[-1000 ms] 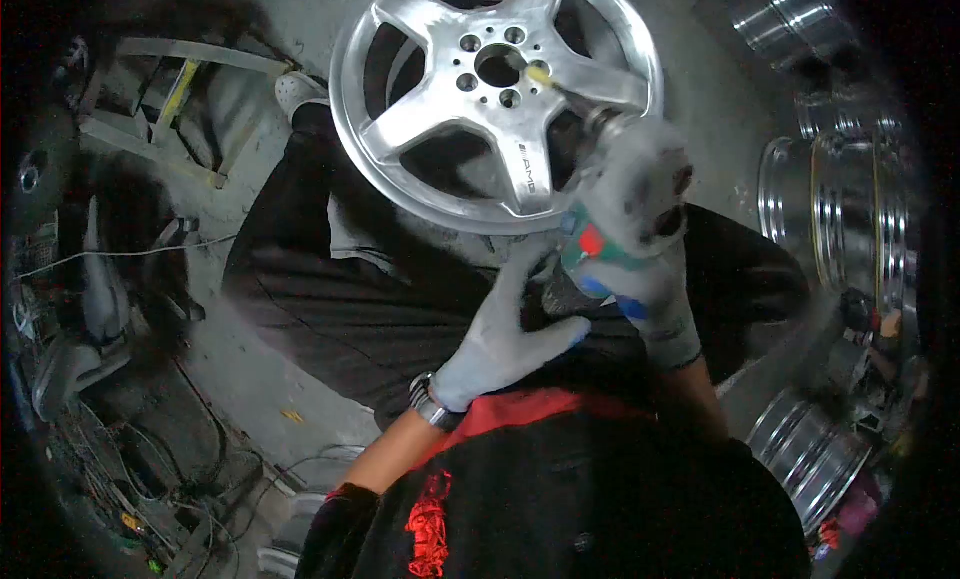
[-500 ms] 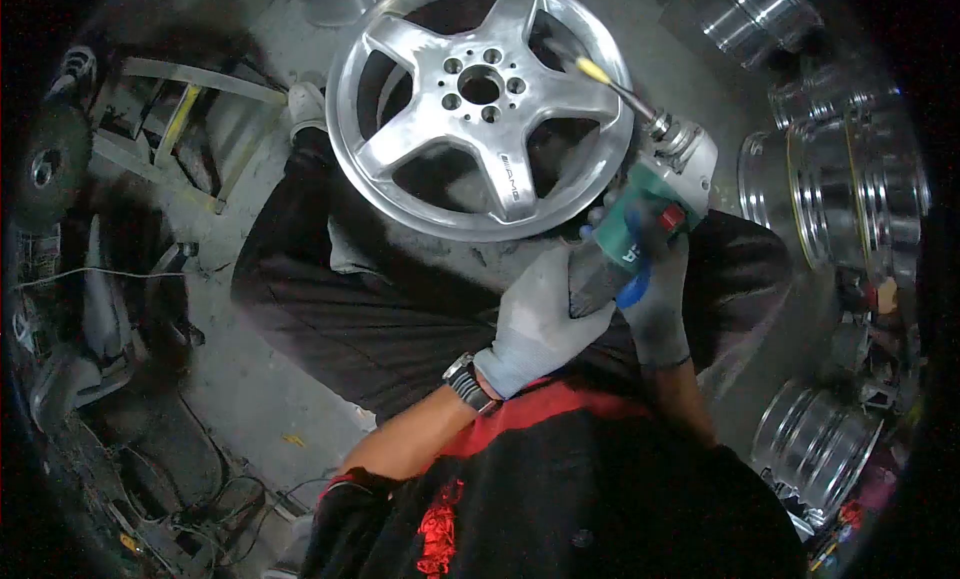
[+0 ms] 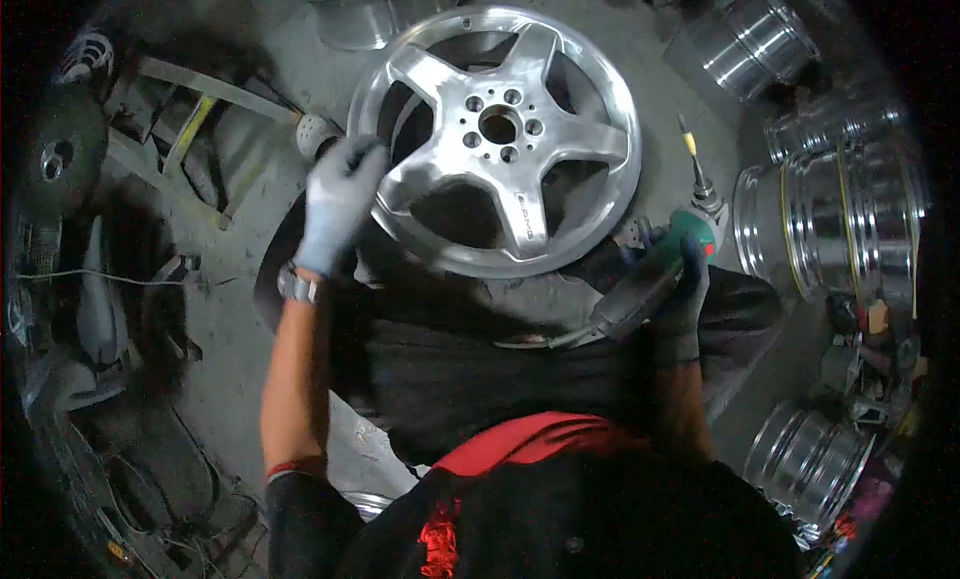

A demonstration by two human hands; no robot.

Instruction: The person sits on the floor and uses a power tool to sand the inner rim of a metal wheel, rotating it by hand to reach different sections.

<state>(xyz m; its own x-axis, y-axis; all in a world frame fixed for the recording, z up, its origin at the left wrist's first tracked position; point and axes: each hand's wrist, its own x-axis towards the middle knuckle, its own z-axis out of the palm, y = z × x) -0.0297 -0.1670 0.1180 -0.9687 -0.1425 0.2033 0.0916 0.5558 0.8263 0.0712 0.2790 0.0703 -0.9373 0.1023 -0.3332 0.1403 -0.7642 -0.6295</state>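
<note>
A polished five-spoke alloy wheel (image 3: 530,209) lies face up in front of my crossed legs, with AMG lettering on one spoke. At the left edge of its rim is my gloved left hand (image 3: 345,194), its fingers curled against the rim; the fingertips are dark and slightly blurred. My gloved right hand (image 3: 685,289) is wrapped around a green and black angle grinder (image 3: 645,284), beside the wheel's lower right. From the grinder's metal head a thin shaft (image 3: 692,149) with a yellow section points away from me, clear of the wheel.
Several shiny wheel barrels (image 3: 850,214) stand along the right, and another rim (image 3: 370,14) lies at the top. A metal frame (image 3: 215,94) and a round dark disc (image 3: 60,164) are at the left. Cables (image 3: 200,509) tangle on the floor at lower left.
My left hand has let go of the grinder and moved left to the wheel's rim. My right hand has swung the grinder and its shaft away from the wheel, to the right.
</note>
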